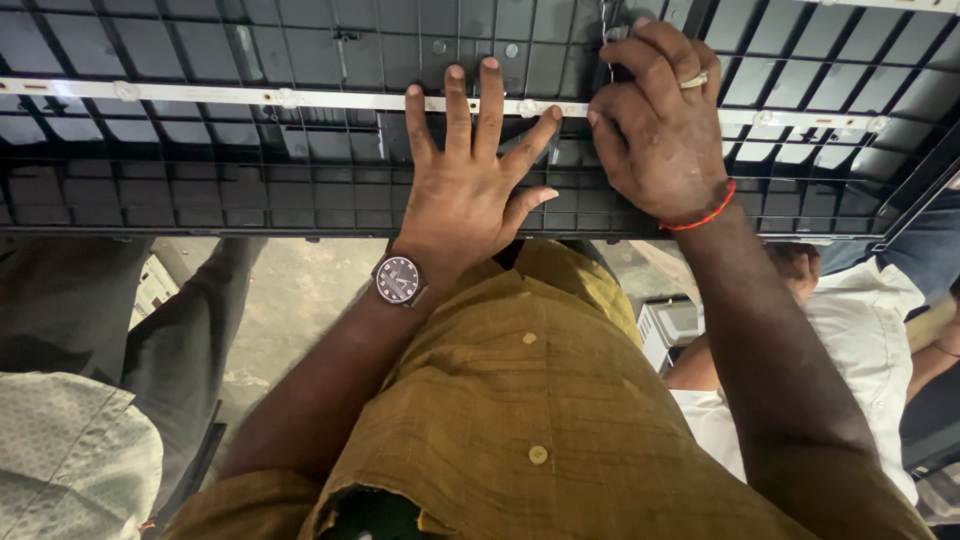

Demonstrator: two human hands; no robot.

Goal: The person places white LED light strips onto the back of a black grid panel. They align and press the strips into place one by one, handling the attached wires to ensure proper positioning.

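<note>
Nearest the camera is the person's mustard-yellow shirt [540,400], buttoned down the front. Beyond it the left hand [465,180], a wristwatch [397,279] on its wrist, lies flat with fingers spread on the dark ribbed panel [200,190], fingertips touching the white light strip [250,97] that runs across it. The right hand [655,125], wearing a ring and a red thread bracelet [705,216], is curled, fingers pressed down at the strip just beside the left; what it pinches cannot be told. Another person in white [860,330] sits to the right.

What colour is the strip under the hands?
White strip, seen in the head view.
</note>
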